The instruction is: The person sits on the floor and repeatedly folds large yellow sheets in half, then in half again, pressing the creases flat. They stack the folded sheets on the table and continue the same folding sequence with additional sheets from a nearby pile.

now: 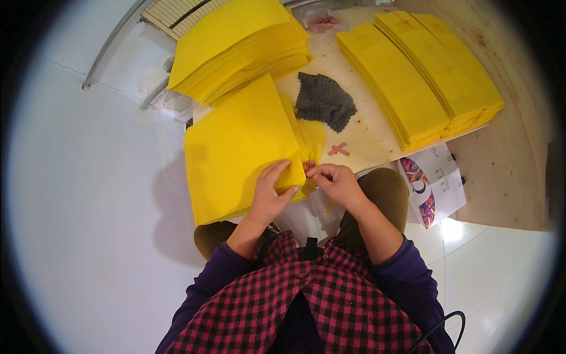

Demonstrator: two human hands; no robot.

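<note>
My left hand (273, 190) rests on the near right corner of a stack of large yellow felt-like sheets (236, 141). Its fingers lie along the top sheet, with the thumb apart near the edge. Just right of that corner, my right hand (337, 185) is closed in a pinch. A small red thing (308, 166) shows at its fingertips by the sheet edge; its kind is too small to tell, and whatever sits between the fingers is hidden. Behind the stack's right edge, a yellow piece (313, 135) lies partly covered on the table.
A dark grey cloth with zigzag edges (324, 100) lies mid-table, beyond a red tape cross (338, 150). Another yellow stack (236, 47) stands far left. Narrow yellow stacks (413, 76) fill the right side. A clear bag with red contents (323, 23) sits behind; a printed white box (433, 183) stands below the table edge.
</note>
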